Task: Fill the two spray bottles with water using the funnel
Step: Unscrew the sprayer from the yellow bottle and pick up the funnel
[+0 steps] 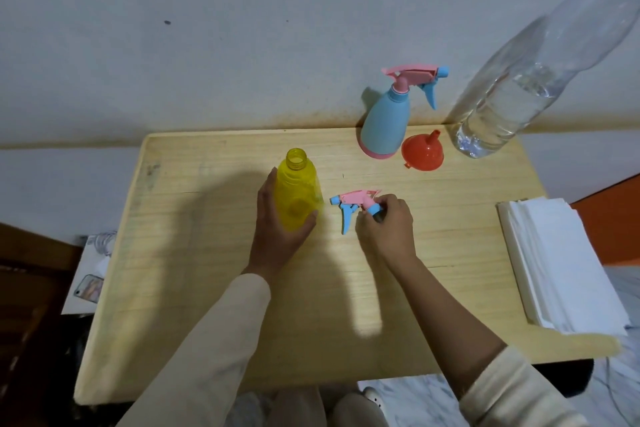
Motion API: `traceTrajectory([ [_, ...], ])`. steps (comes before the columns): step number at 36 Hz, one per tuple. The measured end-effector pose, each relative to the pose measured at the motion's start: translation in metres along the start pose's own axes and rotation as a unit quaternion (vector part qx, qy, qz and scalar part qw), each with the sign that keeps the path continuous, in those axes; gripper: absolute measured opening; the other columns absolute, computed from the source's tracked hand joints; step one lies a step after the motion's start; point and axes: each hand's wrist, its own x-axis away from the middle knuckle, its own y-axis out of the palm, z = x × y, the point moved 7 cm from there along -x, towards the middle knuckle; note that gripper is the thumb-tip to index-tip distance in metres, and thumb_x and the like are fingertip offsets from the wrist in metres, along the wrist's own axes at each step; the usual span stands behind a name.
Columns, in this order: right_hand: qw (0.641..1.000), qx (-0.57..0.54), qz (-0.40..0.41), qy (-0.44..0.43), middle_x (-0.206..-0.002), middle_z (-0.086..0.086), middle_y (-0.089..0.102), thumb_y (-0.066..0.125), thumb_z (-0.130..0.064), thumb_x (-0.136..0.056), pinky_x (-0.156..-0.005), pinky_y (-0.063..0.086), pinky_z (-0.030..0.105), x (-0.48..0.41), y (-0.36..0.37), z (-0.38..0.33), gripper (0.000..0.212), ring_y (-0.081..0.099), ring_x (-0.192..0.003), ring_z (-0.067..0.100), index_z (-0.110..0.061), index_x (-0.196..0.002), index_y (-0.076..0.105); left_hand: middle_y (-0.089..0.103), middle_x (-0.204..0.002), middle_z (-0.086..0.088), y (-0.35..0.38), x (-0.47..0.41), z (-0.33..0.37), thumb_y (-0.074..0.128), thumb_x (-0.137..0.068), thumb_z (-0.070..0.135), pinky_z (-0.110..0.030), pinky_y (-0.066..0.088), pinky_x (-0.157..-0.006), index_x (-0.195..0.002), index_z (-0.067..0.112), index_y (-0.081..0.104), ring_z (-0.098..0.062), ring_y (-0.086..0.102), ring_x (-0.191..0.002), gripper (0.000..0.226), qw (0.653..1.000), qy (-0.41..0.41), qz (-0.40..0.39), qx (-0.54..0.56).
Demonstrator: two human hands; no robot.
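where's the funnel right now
In the head view, the orange funnel sits at the far right of the table, between the blue spray bottle and the clear water bottle.

Translucent plastic yellow bottle [298,191] – matt wooden table [207,253].

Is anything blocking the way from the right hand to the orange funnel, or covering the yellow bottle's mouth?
Nothing visible does. Only bare table lies between the right hand, which pinches the detached spray head, and the funnel. The yellow bottle stands with its mouth open.
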Motion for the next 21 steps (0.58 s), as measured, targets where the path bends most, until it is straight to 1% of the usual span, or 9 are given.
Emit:
traceTrajectory([
  [1, 1.000, 0.001, -0.004, 0.000, -0.092, 0.008, 0.054, 0.062, -0.014, -0.080, -0.071, 0.042, 0.033, 0.000, 0.000, 0.000, 0.015, 0.049, -0.087, 0.023, -0.008, -0.091, 0.054, 0.034, -0.145, -0.004, -0.003, 0.001, 0.002, 0.079, -0.076, 0.027, -0.002, 0.029, -0.096, -0.144, 0.027, 0.021, 0.000, 0.032, -0.125, 0.089, 1.000, -0.006, 0.013, 0.001],
  [4, 1.000, 0.002, -0.018, -0.006, -0.093, 0.008, 0.053, 0.061, -0.012, -0.080, -0.068, 0.038, 0.028, 0.000, -0.001, -0.001, 0.015, 0.048, -0.088, 0.022, -0.008, -0.092, 0.053, 0.041, -0.140, -0.005, -0.011, 0.001, 0.010, 0.079, -0.074, 0.039, -0.020, 0.037, -0.100, -0.141, 0.015, 0.034, -0.006, 0.038, -0.124, 0.084, 0.998, -0.021, 0.058, -0.015],
  [5, 1.000, 0.003, -0.023, -0.007, -0.094, 0.008, 0.053, 0.061, -0.011, -0.080, -0.066, 0.036, 0.025, 0.000, 0.000, -0.001, 0.016, 0.048, -0.088, 0.022, -0.007, -0.092, 0.053, 0.043, -0.139, -0.006, -0.013, 0.001, 0.012, 0.079, -0.073, 0.043, -0.023, 0.037, -0.099, -0.139, 0.013, 0.037, -0.009, 0.039, -0.124, 0.084, 0.997, -0.029, 0.066, -0.016],
  [7, 0.999, 0.005, -0.030, -0.013, -0.094, 0.008, 0.052, 0.060, -0.010, -0.080, -0.062, 0.034, 0.019, 0.000, -0.001, -0.002, 0.015, 0.047, -0.086, 0.020, -0.007, -0.092, 0.053, 0.047, -0.136, -0.007, -0.015, -0.001, 0.014, 0.075, -0.071, 0.047, -0.021, 0.038, -0.097, -0.136, 0.011, 0.042, -0.014, 0.044, -0.124, 0.081, 0.996, -0.037, 0.075, -0.009],
  [11, 0.999, 0.005, -0.038, -0.026, -0.093, 0.007, 0.053, 0.060, -0.011, -0.080, -0.061, 0.032, 0.016, 0.000, -0.003, 0.000, 0.013, 0.048, -0.087, 0.021, -0.008, -0.091, 0.053, 0.055, -0.123, -0.004, -0.017, -0.004, 0.014, 0.078, -0.072, 0.043, -0.004, 0.036, -0.089, -0.127, 0.012, 0.050, -0.006, 0.049, -0.110, 0.069, 0.996, -0.039, 0.075, 0.003],
  [13, 0.999, -0.004, -0.034, -0.040, -0.093, 0.005, 0.054, 0.062, -0.015, -0.082, -0.065, 0.035, 0.018, 0.000, -0.005, -0.004, 0.013, 0.049, -0.088, 0.020, -0.009, -0.091, 0.054, 0.055, -0.122, -0.003, -0.018, -0.003, 0.013, 0.080, -0.074, 0.036, -0.008, 0.038, -0.090, -0.128, 0.013, 0.050, -0.007, 0.050, -0.109, 0.066, 0.996, -0.038, 0.076, 0.004],
  [16, 0.998, -0.040, 0.025, -0.043, -0.100, 0.005, 0.058, 0.061, -0.020, -0.086, -0.079, 0.044, 0.028, -0.011, -0.025, -0.005, 0.018, 0.053, -0.092, 0.018, -0.008, -0.099, 0.058, 0.055, -0.123, -0.003, -0.016, -0.002, 0.015, 0.079, -0.075, 0.033, -0.020, 0.041, -0.094, -0.130, 0.013, 0.049, -0.009, 0.050, -0.111, 0.066, 0.996, -0.036, 0.076, 0.003],
  [20, 0.985, -0.078, 0.140, -0.058, -0.108, 0.005, 0.052, 0.063, -0.017, -0.084, -0.089, 0.041, 0.029, -0.045, -0.062, -0.004, 0.032, 0.051, -0.103, 0.022, -0.005, -0.113, 0.055, 0.055, -0.125, -0.005, -0.014, -0.002, 0.012, 0.075, -0.075, 0.042, -0.021, 0.040, -0.095, -0.133, 0.012, 0.048, -0.012, 0.051, -0.114, 0.071, 0.996, -0.037, 0.075, -0.005],
  [21, 0.984, -0.076, 0.155, -0.044, -0.111, 0.006, 0.051, 0.064, -0.017, -0.083, -0.091, 0.039, 0.027, -0.056, -0.068, -0.001, 0.038, 0.050, -0.106, 0.022, -0.004, -0.117, 0.052, 0.054, -0.125, -0.004, -0.013, -0.002, 0.010, 0.075, -0.076, 0.046, -0.022, 0.040, -0.096, -0.134, 0.013, 0.047, -0.013, 0.051, -0.114, 0.073, 0.996, -0.038, 0.074, -0.005],
])
